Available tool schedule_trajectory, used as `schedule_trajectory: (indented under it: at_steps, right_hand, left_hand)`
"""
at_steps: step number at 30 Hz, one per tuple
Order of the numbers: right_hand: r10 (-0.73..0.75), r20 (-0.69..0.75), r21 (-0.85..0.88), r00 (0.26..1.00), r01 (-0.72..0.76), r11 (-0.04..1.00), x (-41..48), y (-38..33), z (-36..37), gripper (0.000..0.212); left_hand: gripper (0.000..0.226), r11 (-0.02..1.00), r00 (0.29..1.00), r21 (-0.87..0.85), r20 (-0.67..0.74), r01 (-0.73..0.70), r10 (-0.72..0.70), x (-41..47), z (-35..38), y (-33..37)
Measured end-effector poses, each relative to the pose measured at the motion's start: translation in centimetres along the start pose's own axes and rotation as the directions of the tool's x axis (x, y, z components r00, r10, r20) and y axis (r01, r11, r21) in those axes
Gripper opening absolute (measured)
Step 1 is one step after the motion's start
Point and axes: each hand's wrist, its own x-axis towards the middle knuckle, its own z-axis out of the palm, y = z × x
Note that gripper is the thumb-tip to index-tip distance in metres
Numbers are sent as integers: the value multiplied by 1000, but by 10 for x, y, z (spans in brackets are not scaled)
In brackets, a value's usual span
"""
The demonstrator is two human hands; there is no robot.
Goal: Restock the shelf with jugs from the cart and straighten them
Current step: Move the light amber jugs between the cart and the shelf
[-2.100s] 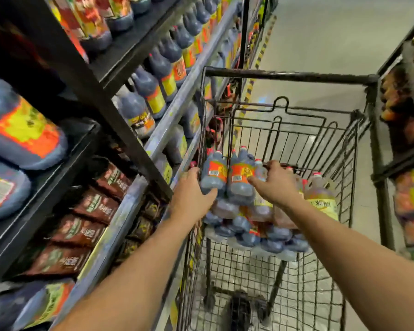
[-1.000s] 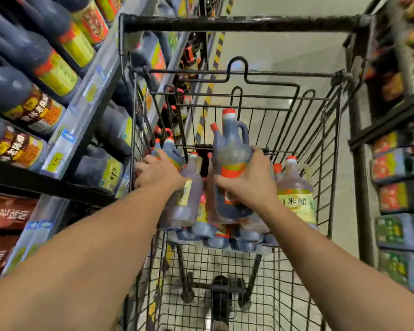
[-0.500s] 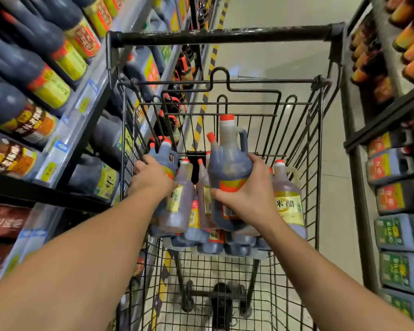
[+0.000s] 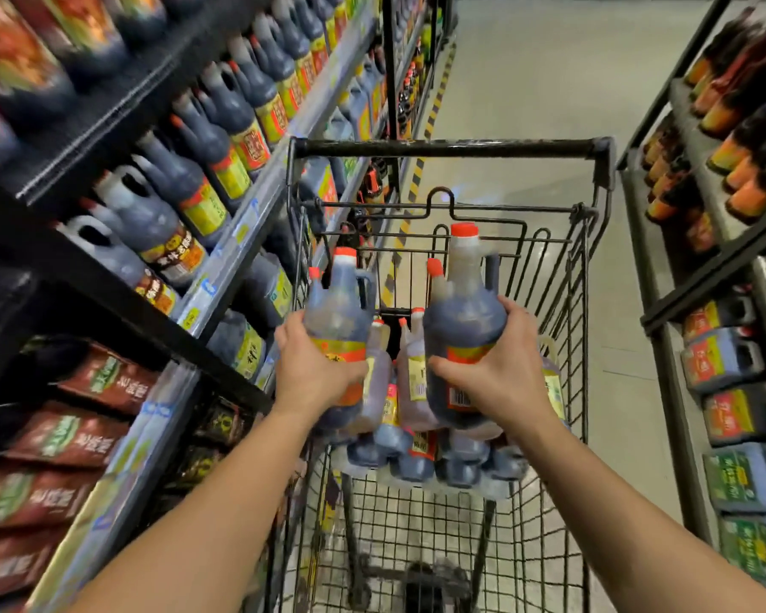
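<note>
The left hand [image 4: 310, 369] grips the left jug [image 4: 338, 311] round its belly, fingers curled over the orange label band. The right hand [image 4: 503, 382] grips the right jug [image 4: 461, 316] the same way. Both jugs are dark, red-capped and roughly upright, held apart from each other above the cart [image 4: 452, 148]. The left one is over the basket's left wall, near the shelf [image 4: 239, 241].

The hands cover most of both labels, and the fingers on the far sides are hidden. The spare jugs [image 4: 416, 462] still in the basket sit partly behind the held pair and the wrists, so their number cannot be told. A pale jug [image 4: 551, 382] shows only as a sliver past the right wrist. The shelf's upper left is smeared by motion and its labels are hard to read. Below it, brown pouches [image 4: 76, 435] lie blurred. The rack [image 4: 699, 276] on the right is cut off by the picture's edge, as is the cart's near end.

Half a second ago the left hand was low among the spare jugs, against the basket's left wall. Now its jug is up, almost level with the right one, which was already raised.
</note>
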Motion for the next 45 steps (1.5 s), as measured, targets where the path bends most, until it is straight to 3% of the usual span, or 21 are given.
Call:
schedule_trajectory:
  at_steps: [4,10,19,27,33,37,45]
  right_hand:
    - [-68,-42,-21,997,67,998,-25,-38,-6,92]
    - [-183,-86,-39,979,180,983,-77,-113,-4,99]
    - [-420,-64,135,905,425,895,-174,-229,19,89]
    - [-536,83,236,840,506,830,-262,-297,64,100]
    - [-614,218,309,759,543,781,-307,-321,112,91]
    - [-640,258,310,723,566,764,-324,-331,141,96]
    - [-693,353,392,629,573,720,-321,-347,179,84]
  left_hand:
    - [112,991,996,-101,-32,-90,88,-32,-57,11]
    - [103,943,978,-268,-124,-196,168,-90,-155,23]
    - [94,883,896,-280,-352,-377,271,-184,-290,7]
    - [93,887,846,-274,-493,-372,203,-260,-373,-48]
    - [93,920,797,-263,-598,-291,81,-300,-419,-103]
    - [96,935,771,-275,-636,-223,-3,-314,-438,-128]
    - [94,953,740,-274,-666,-127,-93,-304,-447,-146]
